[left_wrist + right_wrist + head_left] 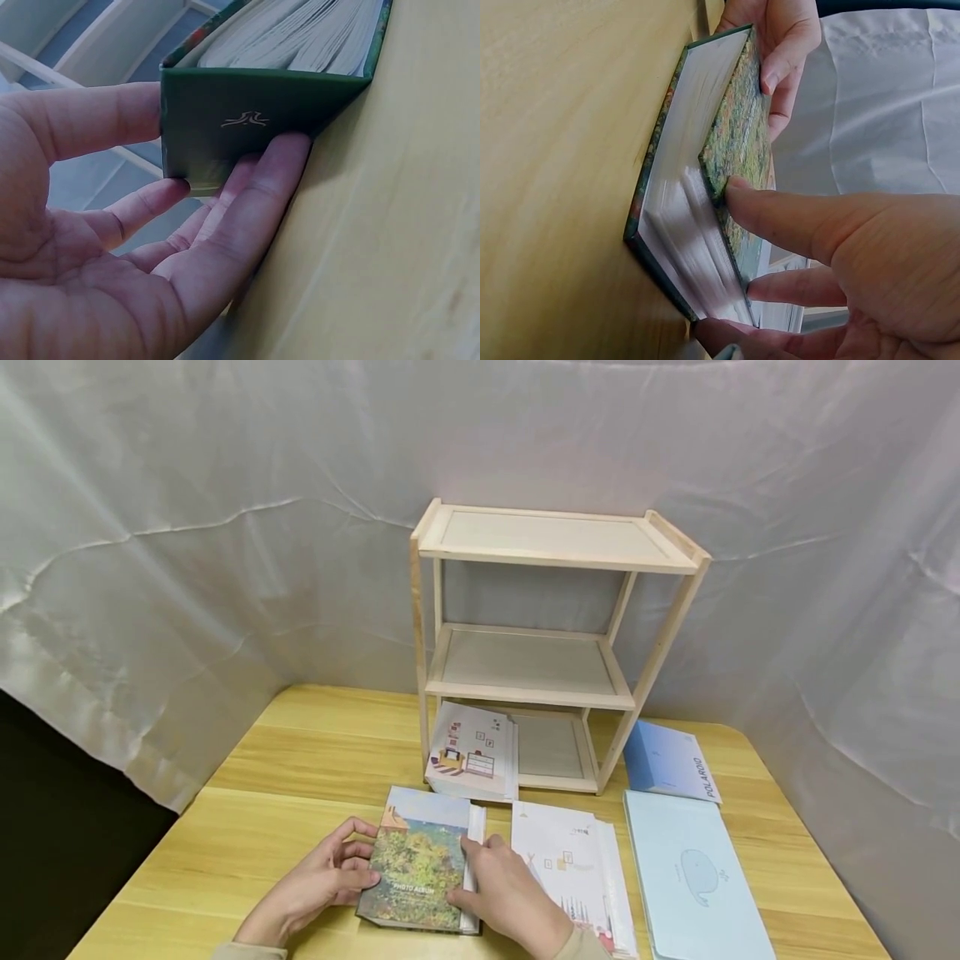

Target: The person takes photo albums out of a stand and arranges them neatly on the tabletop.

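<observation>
A thick photo album [422, 860] with a painted garden-and-sea cover lies face up near the table's front. My left hand [324, 875] holds it at the dark green spine [214, 124], thumb at the cover's edge and the other fingers bent against the spine's side. On the opposite side, my right hand [510, 889] grips the page-side edge, its thumb [780, 217] on the front cover and a lower finger at the back cover's corner. The white pages [686, 202] show between the covers, which stand slightly apart there.
Behind stands a three-tier wooden shelf [555, 560]. A white illustrated album [468, 747] sits at its bottom left, jutting out in front. Another white album [558, 860] lies right of my right hand. Farther right are a light blue whale album [693, 868] and a blue Polaroid box [667, 760].
</observation>
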Motion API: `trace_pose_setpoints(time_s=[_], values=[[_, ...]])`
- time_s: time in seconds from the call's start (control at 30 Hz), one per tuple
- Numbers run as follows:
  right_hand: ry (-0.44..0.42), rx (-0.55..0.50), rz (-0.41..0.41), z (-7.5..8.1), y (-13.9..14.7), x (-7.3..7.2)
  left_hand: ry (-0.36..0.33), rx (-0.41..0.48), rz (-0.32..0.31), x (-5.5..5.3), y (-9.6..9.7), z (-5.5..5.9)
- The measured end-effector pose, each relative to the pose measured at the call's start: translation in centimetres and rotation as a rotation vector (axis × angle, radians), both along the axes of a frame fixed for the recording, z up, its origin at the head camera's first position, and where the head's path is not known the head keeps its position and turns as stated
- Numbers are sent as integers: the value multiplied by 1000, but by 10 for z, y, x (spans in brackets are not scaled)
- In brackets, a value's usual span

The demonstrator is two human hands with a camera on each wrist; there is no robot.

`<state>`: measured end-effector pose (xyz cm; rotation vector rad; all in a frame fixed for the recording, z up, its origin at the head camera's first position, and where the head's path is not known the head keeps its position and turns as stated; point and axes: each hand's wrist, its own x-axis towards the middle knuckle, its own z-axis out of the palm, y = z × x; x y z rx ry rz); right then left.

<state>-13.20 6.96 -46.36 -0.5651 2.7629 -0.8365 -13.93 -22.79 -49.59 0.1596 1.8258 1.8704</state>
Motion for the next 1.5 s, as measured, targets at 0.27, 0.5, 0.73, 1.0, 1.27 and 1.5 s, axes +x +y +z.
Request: trace_pose_setpoints(time_s=[0.27,0.5,0.73,1.0,1.27,1.5], values=[[-14,-8,2,1,-1,0,7,-51,27,2,2,2],[5,-19,8,2,0,-1,88,-192,38,6,4,8],[-83,-103,65,9,10,-4,225,-356,13,8,8,21],[-158,-199,78,12,20,-7,357,-491,1,3,13,39],[-160,-218,84,22,30,-10,444,-621,87,-3,23,58],[-134,-269,69,29,38,-16,532,-659,83,-10,35,72]])
